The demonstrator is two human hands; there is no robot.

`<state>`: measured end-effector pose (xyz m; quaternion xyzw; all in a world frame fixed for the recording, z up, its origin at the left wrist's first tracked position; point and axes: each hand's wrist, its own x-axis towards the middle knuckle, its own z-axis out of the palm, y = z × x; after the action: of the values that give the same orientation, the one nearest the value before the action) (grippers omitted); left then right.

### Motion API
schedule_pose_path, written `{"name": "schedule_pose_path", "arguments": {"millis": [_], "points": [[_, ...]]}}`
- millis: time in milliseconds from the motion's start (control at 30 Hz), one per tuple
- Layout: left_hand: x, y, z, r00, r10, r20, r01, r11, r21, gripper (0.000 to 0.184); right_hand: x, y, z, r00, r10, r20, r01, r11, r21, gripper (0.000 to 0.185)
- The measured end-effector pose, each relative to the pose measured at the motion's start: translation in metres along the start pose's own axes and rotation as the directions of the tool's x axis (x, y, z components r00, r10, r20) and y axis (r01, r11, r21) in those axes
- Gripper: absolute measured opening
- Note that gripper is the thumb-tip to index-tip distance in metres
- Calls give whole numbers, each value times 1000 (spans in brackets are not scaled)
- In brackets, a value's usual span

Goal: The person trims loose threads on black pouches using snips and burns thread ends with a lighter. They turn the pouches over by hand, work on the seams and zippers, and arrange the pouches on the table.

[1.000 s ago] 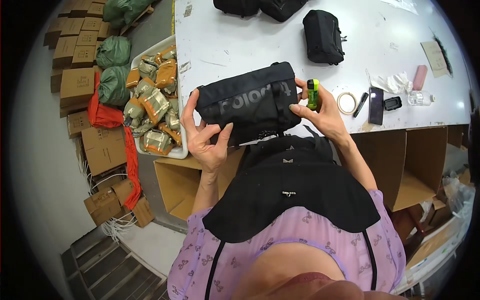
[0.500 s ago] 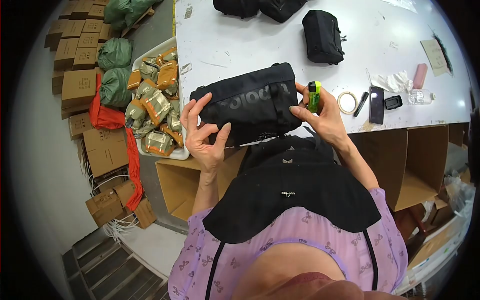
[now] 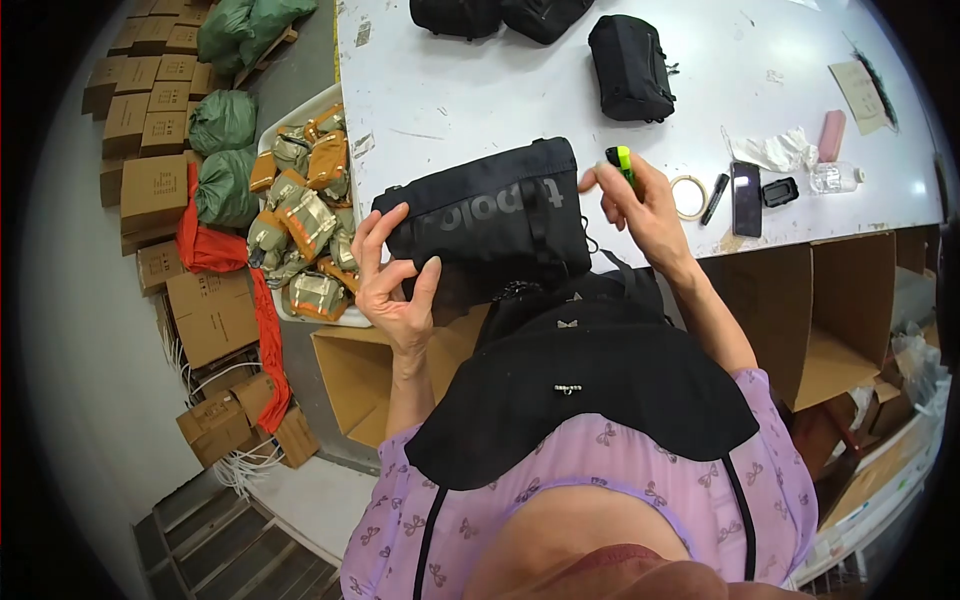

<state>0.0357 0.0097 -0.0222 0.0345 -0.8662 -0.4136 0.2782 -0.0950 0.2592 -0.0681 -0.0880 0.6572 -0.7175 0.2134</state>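
A black bag (image 3: 480, 220) with dark grey lettering, upside down from my view, is at the table's front edge, tilted slightly up to the right. My left hand (image 3: 397, 290) grips its left end, fingers behind and thumb in front. Just off the bag's right end, my right hand (image 3: 640, 205) is curled around a yellow-green lighter (image 3: 620, 160). Only the lighter's upper end shows above the fingers. A thin black cord hangs from the bag's right side, below my right hand.
More black bags (image 3: 632, 68) stand farther back on the white table (image 3: 450, 90). To the right lie a tape roll (image 3: 689, 197), a marker (image 3: 715, 198), a phone (image 3: 746, 198) and a clear bottle (image 3: 836, 178). At left, a white bin (image 3: 268, 135) holds several tan-orange bags; cardboard boxes (image 3: 155, 185) are stacked beyond.
My right hand has come away from the bag's right end, still with the lighter, now partly covered by the fingers. My left hand keeps its hold. The whole view has shifted slightly.
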Motion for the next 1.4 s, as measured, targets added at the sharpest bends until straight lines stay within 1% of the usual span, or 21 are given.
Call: {"name": "schedule_pose_path", "arguments": {"millis": [33,133,167,267,300,400,467,533,600,633,733,833,867,967,1067,1100,1200,1233,1267,1333,1400], "points": [[-1,2,0,1000,17,11,-18,1000,25,23,2,6,-2,1000,13,6,-13,999,37,40],[-3,12,0,999,10,42,-15,993,114,22,2,4,-4,997,79,-2,-79,997,6,45],[-4,13,1,999,25,35,-29,993,118,22,3,5,-4,999,36,-15,-36,999,-17,46],[-4,14,2,998,65,18,-67,989,133,23,3,6,-5,999,-32,-28,25,971,-236,41],[-4,14,1,997,75,15,-76,987,140,23,2,7,-4,998,-31,-58,23,990,-138,31],[-5,14,0,997,76,18,-78,986,151,24,2,10,-3,985,-159,-66,153,983,-99,23],[-6,15,0,998,65,21,-68,986,154,24,0,3,-1,964,-256,-74,231,941,-248,16],[-6,16,1,998,53,19,-55,986,160,25,0,1,-1,927,-372,-45,326,859,-395,11],[-5,18,0,997,70,30,-74,981,178,25,0,3,-3,868,-495,24,432,732,-527,12],[-5,18,0,996,79,36,-84,979,186,25,-3,-1,-5,877,-473,85,426,683,-594,21],[-4,16,-1,992,110,54,-118,976,185,24,-1,0,-5,776,-601,190,529,456,-716,26],[-3,17,1,992,115,47,-121,979,165,24,1,-2,-4,750,-616,239,525,337,-781,25],[-3,18,2,995,91,51,-98,982,164,23,1,-1,-4,741,-621,254,525,302,-796,24],[-4,22,1,998,30,58,-39,987,158,21,2,4,-7,779,-594,199,529,454,-717,23],[-4,22,1,998,16,69,-26,989,146,21,1,4,-8,872,-488,38,439,745,-502,21],[-3,22,2,997,25,76,-36,989,146,22,1,7,-9,896,-444,-8,396,807,-438,11],[-2,21,3,996,24,85,-36,990,138,23,2,10,-13,974,-213,-80,202,971,-131,7],[-1,21,3,996,18,85,-29,990,135,24,2,7,-17,993,-91,-69,96,993,66,10],[-1,21,2,997,-8,81,-2,992,128,25,3,4,-23,999,31,-32,-24,980,199,10],[-2,21,2,996,-60,72,52,992,112,26,5,8,-24,994,-18,-112,19,1000,5,12],[0,22,2,995,-51,84,42,993,112,26,4,16,-18,978,-173,-112,164,982,-90,12]]}}
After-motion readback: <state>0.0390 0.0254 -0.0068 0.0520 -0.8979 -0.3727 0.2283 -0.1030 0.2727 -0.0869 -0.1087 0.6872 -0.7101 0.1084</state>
